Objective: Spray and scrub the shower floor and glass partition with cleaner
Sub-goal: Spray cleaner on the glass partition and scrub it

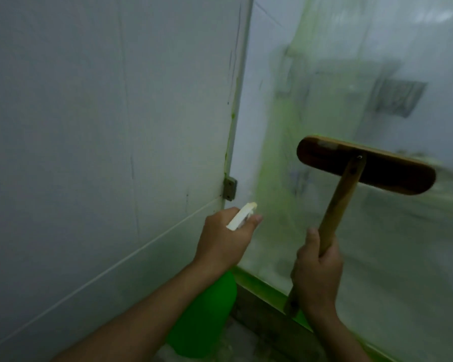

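My left hand grips the white trigger head of a green spray bottle, its nozzle aimed up at the glass partition. The bottle's body hangs below my wrist. My right hand grips the wooden handle of a scrub brush, whose broad wooden head lies against the glass, to the right of the nozzle. Green cleaner streaks run down the left part of the glass. The brush bristles are hidden behind the head.
A white tiled wall fills the left side and meets the glass at a corner with a small metal bracket. A green-stained sill runs along the bottom of the glass. A patch of shower floor shows below.
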